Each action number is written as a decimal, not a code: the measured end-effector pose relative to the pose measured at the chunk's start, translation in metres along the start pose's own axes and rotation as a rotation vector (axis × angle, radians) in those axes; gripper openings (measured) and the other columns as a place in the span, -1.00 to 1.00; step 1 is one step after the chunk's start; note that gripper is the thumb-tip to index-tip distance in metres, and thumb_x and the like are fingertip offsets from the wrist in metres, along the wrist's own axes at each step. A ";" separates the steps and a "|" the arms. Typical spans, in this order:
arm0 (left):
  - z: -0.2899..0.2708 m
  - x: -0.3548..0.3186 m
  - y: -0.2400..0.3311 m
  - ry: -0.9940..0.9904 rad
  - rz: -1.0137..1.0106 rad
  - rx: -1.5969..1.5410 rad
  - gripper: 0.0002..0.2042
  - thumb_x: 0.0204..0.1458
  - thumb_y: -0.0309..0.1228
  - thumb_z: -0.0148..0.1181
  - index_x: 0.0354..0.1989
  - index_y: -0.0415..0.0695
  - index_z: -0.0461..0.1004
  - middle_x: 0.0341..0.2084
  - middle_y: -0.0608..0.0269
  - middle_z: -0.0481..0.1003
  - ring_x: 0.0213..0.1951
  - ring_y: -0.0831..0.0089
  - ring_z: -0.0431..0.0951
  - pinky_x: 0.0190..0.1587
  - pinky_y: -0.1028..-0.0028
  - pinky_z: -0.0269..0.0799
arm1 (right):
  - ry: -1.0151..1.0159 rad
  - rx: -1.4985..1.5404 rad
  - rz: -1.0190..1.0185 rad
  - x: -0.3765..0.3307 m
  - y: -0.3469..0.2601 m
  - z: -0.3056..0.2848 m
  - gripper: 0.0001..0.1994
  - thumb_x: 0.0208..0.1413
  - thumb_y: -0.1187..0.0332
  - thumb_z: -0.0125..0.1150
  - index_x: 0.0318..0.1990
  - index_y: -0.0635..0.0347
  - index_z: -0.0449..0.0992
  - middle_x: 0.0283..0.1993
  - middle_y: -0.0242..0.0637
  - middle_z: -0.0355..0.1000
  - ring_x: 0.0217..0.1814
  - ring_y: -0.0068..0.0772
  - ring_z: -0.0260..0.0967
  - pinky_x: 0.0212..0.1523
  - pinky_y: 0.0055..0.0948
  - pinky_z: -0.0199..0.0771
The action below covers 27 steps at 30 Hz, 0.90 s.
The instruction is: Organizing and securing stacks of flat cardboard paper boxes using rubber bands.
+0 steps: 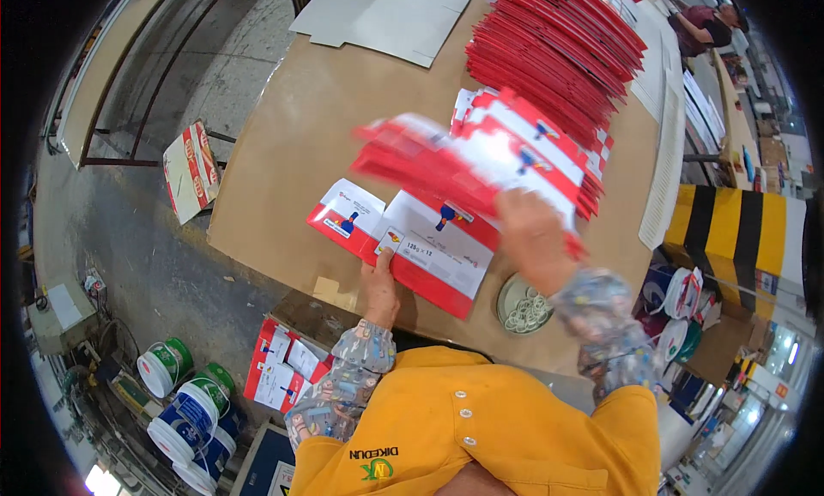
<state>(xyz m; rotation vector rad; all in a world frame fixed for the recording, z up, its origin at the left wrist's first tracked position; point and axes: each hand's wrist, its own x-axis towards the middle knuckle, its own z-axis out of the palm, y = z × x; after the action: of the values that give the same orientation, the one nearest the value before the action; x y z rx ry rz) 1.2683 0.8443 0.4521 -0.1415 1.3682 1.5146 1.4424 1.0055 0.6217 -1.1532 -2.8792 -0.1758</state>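
Note:
My left hand [380, 290] pinches the near edge of a flat red-and-white carton [438, 256] on the table, thumb on top and fingers out of sight beneath. Over the table's right part, my right hand [536, 238] is smeared by motion. It grips the end of blurred red-and-white flat cartons [421, 157], tilted above the table; how many it holds I cannot tell. Just beyond lie more printed cartons [545, 136], partly covered by the blur. Near my right wrist sits a round dish [503, 305] of pale rings [527, 312] like rubber bands.
Tall rows of red flat cartons [549, 50] fill the table's far right. Grey board sheets [390, 15] lie at the far edge of the brown table [292, 153]. Paint buckets [184, 423] and a carton bundle [279, 372] are at lower left. Another person [708, 28] is far right.

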 end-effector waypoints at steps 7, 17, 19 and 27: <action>-0.003 -0.025 0.004 -0.054 -0.099 -0.222 -0.43 0.23 0.11 -0.27 0.21 -0.08 0.21 0.07 0.30 0.36 0.10 0.38 0.33 0.12 0.30 0.24 | -0.092 0.357 0.026 -0.042 -0.138 0.106 -0.74 -0.11 0.38 0.11 -0.21 0.21 0.32 -0.15 -0.05 0.32 -0.22 -0.15 0.33 -0.28 -0.23 0.36; -0.042 0.013 0.004 0.187 -0.001 -0.175 -0.47 -0.20 -0.70 0.28 0.05 -0.23 0.34 -0.11 0.17 0.46 -0.10 0.31 0.49 -0.04 0.38 0.44 | -0.418 0.886 0.067 -0.044 -0.117 0.093 -0.47 -0.13 0.19 0.31 0.01 0.24 0.38 0.05 -0.03 0.34 0.07 -0.03 0.28 -0.03 -0.09 0.33; -0.041 0.009 0.008 0.192 0.016 -0.133 -0.47 -0.19 -0.69 0.27 0.06 -0.26 0.32 -0.11 0.15 0.46 -0.10 0.31 0.49 -0.04 0.38 0.44 | 0.167 0.725 0.320 -0.049 -0.043 0.129 -0.50 -0.12 0.16 0.35 -0.02 0.22 0.44 -0.01 -0.06 0.39 0.10 0.00 0.27 0.08 -0.10 0.27; -0.047 0.000 0.015 0.218 0.073 -0.088 -0.48 -0.17 -0.64 0.28 0.05 -0.28 0.31 -0.10 0.12 0.45 -0.09 0.31 0.49 -0.02 0.37 0.44 | -0.028 0.078 0.347 -0.029 0.192 0.139 -0.22 -0.12 -0.10 0.31 0.17 0.22 0.21 0.15 0.02 0.27 0.18 0.07 0.22 0.09 -0.11 0.31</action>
<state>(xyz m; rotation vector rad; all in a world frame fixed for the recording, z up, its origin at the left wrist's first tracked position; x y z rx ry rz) 1.2326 0.8103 0.4457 -0.3231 1.4916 1.6598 1.5973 1.1403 0.4996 -1.6212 -2.6239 -0.0359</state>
